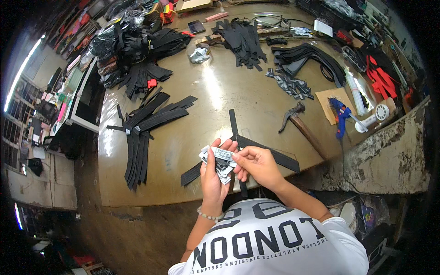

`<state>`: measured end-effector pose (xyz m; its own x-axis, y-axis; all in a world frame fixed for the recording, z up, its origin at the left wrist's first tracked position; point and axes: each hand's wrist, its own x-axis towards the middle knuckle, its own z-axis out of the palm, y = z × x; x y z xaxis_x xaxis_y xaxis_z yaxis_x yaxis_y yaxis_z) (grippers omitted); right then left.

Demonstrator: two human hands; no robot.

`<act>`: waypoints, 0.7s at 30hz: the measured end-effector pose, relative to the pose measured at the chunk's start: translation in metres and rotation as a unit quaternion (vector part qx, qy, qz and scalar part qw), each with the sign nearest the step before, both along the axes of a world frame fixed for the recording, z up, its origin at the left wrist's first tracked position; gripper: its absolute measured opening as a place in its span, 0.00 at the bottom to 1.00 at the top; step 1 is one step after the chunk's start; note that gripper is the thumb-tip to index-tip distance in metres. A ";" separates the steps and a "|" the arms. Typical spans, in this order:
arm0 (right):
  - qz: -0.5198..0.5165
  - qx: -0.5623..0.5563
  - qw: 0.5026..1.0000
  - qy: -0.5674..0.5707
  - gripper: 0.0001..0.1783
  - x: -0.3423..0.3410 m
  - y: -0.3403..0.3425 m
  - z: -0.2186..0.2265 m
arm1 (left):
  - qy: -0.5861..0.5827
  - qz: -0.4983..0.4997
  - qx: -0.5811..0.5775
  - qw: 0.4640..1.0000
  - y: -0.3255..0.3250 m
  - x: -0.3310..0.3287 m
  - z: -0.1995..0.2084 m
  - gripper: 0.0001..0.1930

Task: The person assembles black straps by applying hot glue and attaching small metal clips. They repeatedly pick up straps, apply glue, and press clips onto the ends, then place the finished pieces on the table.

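Tabletop (261, 96), brown and shiny, cluttered room (40, 183) around it, left hand (210, 179) cupping white labels (223, 156) over its near side, right hand (259, 167) pinching one (black straps (275, 155) underneath partly blocked from my view).

Showing white faces with fine dark print on the held labels (224, 153). Presenting plain black on the crossed straps (275, 156), and repeating that black, lined lengthwise, on the fanned straps (137, 165). Mixing grey and black across the small tab pile (289, 85). Displaying olive-brown, streaked with white glare, on the tabletop (183, 114). Carrying bright blue on the glue gun (340, 119), tan on the cardboard (326, 100), white on the spool (381, 112). Registering warm brown on the hammer handle (308, 135). Bearing solid red on the strips (379, 78). Exhibiting white with bold black lettering on the shirt (293, 256), and pale cream on the beaded bracelet (210, 215).
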<state>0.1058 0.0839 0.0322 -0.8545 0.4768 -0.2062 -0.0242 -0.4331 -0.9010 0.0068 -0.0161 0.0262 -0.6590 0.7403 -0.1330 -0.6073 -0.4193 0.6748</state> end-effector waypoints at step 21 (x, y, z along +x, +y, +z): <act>-0.009 0.097 0.994 0.039 0.11 0.024 0.003 0.012 | 0.132 -0.103 -0.122 0.978 -0.026 -0.028 0.002 0.09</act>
<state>0.1300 0.0869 0.0439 -0.8552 0.5166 -0.0412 -0.1043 -0.2495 -0.9627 -0.0208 -0.0424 0.0285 -0.5343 0.8285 -0.1674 -0.4527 -0.1132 0.8844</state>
